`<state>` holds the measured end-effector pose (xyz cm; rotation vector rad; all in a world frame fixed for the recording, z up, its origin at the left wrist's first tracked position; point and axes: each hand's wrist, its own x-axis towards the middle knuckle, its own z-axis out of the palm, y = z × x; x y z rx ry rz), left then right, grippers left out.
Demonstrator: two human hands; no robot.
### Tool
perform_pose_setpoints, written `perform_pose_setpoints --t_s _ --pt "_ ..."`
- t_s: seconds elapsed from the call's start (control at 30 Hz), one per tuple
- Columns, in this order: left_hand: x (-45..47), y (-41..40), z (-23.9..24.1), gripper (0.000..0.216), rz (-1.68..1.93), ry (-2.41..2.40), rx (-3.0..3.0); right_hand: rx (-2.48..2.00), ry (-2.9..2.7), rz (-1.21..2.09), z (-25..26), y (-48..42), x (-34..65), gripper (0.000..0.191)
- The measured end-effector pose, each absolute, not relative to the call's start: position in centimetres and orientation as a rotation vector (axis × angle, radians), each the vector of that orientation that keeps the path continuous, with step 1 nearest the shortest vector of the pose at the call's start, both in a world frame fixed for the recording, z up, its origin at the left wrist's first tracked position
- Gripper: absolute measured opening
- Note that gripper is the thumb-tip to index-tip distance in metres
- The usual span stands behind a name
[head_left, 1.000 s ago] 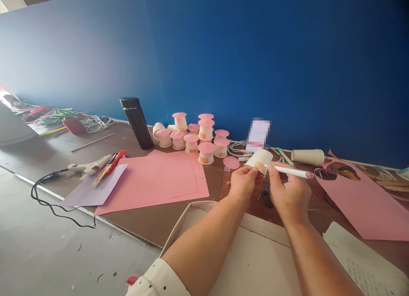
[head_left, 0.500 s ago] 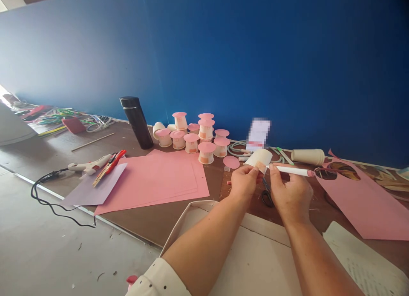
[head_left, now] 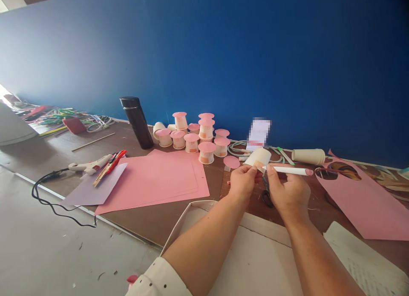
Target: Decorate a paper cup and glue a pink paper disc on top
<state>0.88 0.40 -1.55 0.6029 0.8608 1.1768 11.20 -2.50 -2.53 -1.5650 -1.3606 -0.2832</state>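
Observation:
A white paper cup (head_left: 259,156) with a small orange patch on its side is tilted in the fingers of my left hand (head_left: 243,181). My right hand (head_left: 289,193) is closed around a white marker (head_left: 292,170) with a pink end, its tip at the cup beside the patch. Black-handled scissors (head_left: 266,197) lie on the table beneath, partly covered by my hands. To the left of the cup rests a pink paper circle (head_left: 231,162). Several cups with pink round tops (head_left: 206,152) stand by the wall, some stacked.
Pink sheets (head_left: 159,176), a glue gun (head_left: 92,165) and a red cutter (head_left: 110,167) lie on the left. A black bottle (head_left: 137,123) stands behind them. Stacked cups (head_left: 308,156), sunglasses (head_left: 343,171) and a pink sheet (head_left: 367,206) are on the right. A phone (head_left: 258,133), partly pixelated, leans against the wall.
My right hand and the marker have shifted slightly left, toward the cup. My left hand keeps its hold on the cup, almost unmoved.

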Motion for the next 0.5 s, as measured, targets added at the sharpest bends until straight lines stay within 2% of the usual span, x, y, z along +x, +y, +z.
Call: perform_pose_setpoints --t_s 0.17,0.5 --pt "0.96 0.42 -1.82 0.026 1.164 0.853 0.61 -1.532 -1.377 -0.224 -2.52 -2.49 11.12 0.039" --pt "1.07 0.42 -1.95 0.026 1.159 0.889 0.663 -1.573 -1.373 -0.335 -3.07 -2.25 11.35 0.038"
